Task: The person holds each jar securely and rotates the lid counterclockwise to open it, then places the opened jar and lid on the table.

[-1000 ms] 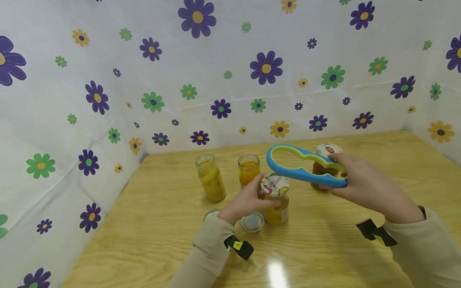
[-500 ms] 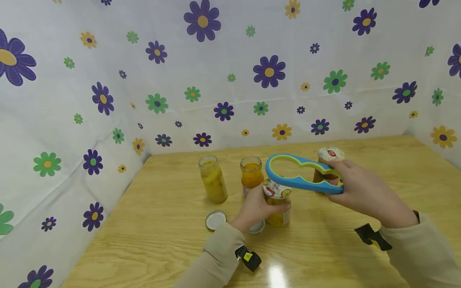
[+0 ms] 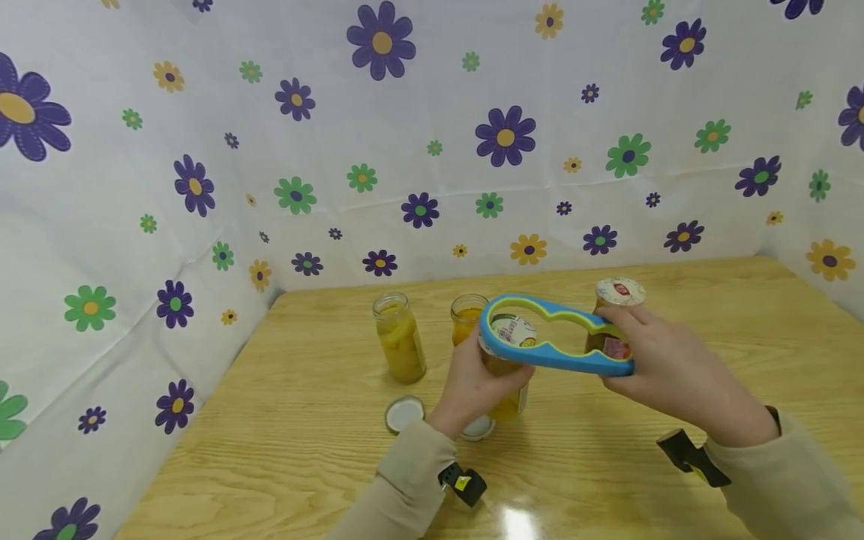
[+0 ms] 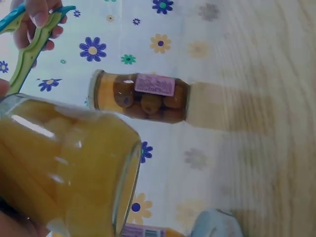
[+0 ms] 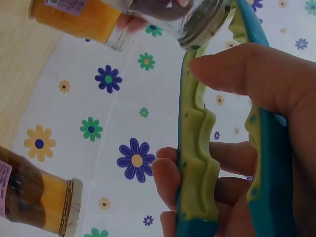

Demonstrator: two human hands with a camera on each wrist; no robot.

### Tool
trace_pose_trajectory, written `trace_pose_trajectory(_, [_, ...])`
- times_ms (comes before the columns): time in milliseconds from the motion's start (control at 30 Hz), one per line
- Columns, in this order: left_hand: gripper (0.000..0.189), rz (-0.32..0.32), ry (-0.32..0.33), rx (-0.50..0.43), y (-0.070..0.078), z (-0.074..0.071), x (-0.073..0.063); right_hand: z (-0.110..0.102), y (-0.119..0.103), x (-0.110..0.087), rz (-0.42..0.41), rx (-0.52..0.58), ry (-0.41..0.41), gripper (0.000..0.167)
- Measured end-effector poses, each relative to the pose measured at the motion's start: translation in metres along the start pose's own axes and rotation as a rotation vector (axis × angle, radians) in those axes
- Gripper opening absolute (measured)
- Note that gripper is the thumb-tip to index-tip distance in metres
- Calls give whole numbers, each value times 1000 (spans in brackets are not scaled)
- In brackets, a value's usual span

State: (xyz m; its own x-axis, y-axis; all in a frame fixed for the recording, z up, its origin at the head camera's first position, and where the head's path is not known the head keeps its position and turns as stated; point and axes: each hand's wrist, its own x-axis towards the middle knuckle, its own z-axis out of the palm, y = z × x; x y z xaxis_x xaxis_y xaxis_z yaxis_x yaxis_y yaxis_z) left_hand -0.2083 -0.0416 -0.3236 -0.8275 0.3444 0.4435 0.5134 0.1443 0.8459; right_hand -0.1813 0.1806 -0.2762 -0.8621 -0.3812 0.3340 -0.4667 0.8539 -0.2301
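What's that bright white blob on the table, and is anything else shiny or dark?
Head view: the blob looks like glare on the table, with a faint shadow below the right hand; left wrist view: white shiny streaks on the held jar, and the brown jar reflected in the table; right wrist view: dimmer than the head view.

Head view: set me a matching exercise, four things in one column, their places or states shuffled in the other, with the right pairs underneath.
Column one
1. Opener
2. Left hand
3. Leftmost jar
4. Rightmost jar

Column two
A. Lidless, with yellow contents
B. Gripping the lidded jar in the middle
C. Lidded, with dark contents
D. Blue and yellow-green, held in the right hand

Pairs: 1-D, 2-B, 3-A, 4-C
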Motion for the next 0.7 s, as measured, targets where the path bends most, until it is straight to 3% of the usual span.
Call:
trace_pose_trajectory(100, [53,-6,-6,-64,2,1,0,3,-3,0,-39,-12,15,63])
trace_pose_trajectory(200, [50,35,13,-88,-7,4,1,6,-5,1,-43,-19,12,65])
trace_pose_trajectory(400, [48,160,146,86,-21,7,1,11,-8,2,-47,-19,11,64])
trace_pose_trajectory(700, [51,186,250,85,-17,7,-1,13,-14,3,-46,26,8,58])
